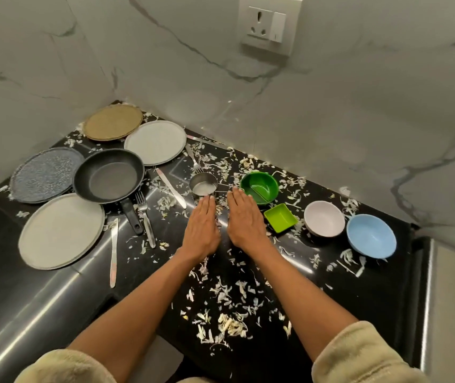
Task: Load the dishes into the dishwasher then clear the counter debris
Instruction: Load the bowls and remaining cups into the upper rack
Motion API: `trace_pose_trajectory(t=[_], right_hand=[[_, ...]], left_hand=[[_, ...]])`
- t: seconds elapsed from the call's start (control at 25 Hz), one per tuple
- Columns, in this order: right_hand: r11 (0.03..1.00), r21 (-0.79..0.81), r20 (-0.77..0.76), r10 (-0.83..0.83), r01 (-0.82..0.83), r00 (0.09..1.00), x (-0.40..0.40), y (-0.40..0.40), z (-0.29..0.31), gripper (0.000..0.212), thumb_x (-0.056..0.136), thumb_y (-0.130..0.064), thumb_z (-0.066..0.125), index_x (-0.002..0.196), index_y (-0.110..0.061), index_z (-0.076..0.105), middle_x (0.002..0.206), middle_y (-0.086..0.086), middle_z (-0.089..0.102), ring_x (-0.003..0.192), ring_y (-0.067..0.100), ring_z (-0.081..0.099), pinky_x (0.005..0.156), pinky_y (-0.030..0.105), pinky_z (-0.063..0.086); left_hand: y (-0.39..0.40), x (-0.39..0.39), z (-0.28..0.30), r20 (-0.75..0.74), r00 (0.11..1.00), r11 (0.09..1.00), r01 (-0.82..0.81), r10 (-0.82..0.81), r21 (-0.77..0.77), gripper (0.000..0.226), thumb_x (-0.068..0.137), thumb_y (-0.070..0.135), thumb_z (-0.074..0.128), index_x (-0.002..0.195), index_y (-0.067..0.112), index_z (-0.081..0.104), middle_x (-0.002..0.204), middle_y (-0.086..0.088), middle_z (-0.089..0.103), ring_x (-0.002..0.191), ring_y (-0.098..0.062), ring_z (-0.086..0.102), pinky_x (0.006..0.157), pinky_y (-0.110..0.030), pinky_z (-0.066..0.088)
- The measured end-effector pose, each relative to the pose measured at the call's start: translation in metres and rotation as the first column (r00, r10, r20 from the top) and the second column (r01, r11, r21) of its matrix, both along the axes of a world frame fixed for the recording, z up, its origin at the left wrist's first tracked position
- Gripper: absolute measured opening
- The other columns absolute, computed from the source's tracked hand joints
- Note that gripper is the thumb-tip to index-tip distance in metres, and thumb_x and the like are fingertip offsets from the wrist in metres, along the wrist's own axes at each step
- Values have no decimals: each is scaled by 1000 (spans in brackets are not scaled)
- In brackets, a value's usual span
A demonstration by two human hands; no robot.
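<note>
My left hand (202,226) and my right hand (244,218) lie flat, palms down, side by side on the black counter (289,313), fingers straight, holding nothing. Just beyond the fingertips stands a small steel cup (203,184). A round green bowl (260,187) and a square green dish (280,217) sit right of my right hand, then a white bowl (324,218) and a blue bowl (371,235). To the left are a black frying pan (108,176), two grey plates (61,230) (155,142), a speckled blue plate (44,174) and a tan plate (113,122).
Pale vegetable scraps (229,324) litter the counter. Knives (114,254) (171,188) and forks (146,219) (193,158) lie among the dishes. Marble walls close the back corner, with a socket (270,24) high up. The counter ends at the right past the blue bowl.
</note>
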State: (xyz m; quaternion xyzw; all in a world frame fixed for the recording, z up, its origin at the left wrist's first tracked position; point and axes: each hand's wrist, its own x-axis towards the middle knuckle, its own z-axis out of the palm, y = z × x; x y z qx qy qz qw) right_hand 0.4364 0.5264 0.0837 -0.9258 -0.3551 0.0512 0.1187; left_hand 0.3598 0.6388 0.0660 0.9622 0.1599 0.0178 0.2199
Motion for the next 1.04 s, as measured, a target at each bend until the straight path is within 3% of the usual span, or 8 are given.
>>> trace_pose_trajectory(t=[0.12,0.2,0.32,0.44,0.68,0.84,1.04], right_hand=[[1000,9,28,4,-4,1000,14,16,-1,61,101,-18,47,156,-7,23,164,15,21,152,28,17,124,39,7],[1000,11,83,4,-4,997,19,23,-4,51,95,-13,56,144,-6,42,148,15,43,139,29,37,121,39,25],[1000,19,135,-13,11,991,28,35,-5,38,82,0,61,119,-8,57,119,10,55,110,25,50,95,35,43],[997,57,153,-55,47,987,33,43,-4,29,75,9,59,99,-6,61,103,10,54,94,24,49,77,35,43],[972,182,174,-181,149,968,32,53,-13,20,78,15,56,74,-4,60,76,8,54,70,20,48,58,33,44],[947,298,177,-177,119,968,21,56,-12,21,88,6,48,80,-3,65,72,8,60,63,20,53,54,35,51],[911,386,212,-237,142,948,3,54,-2,26,85,13,45,89,-4,65,61,4,54,52,19,47,46,36,49]], left_hand=[[19,13,-4,2,1000,1000,-10,10,1,74,93,8,42,158,4,6,166,-15,2,154,-23,1,124,-32,-3],[27,18,-8,33,999,1000,-13,13,10,73,93,8,43,158,4,9,166,-15,6,154,-24,3,124,-32,-1],[39,22,-11,82,997,1000,5,-5,-1,71,93,7,45,157,3,15,165,-15,12,154,-24,8,123,-30,0],[44,24,-9,122,993,999,8,-4,-31,70,92,3,46,157,4,19,164,-14,16,153,-24,11,124,-31,2],[61,13,-15,136,990,996,32,-20,-82,74,89,-3,45,157,7,18,165,-12,16,153,-22,11,126,-37,10],[72,7,-12,176,983,993,67,-48,-101,82,86,-6,48,158,12,13,166,-7,11,153,-20,11,125,-36,12],[78,5,-4,237,967,991,111,-89,-78,90,82,-8,56,159,12,12,167,-5,7,154,-17,7,125,-40,15]])
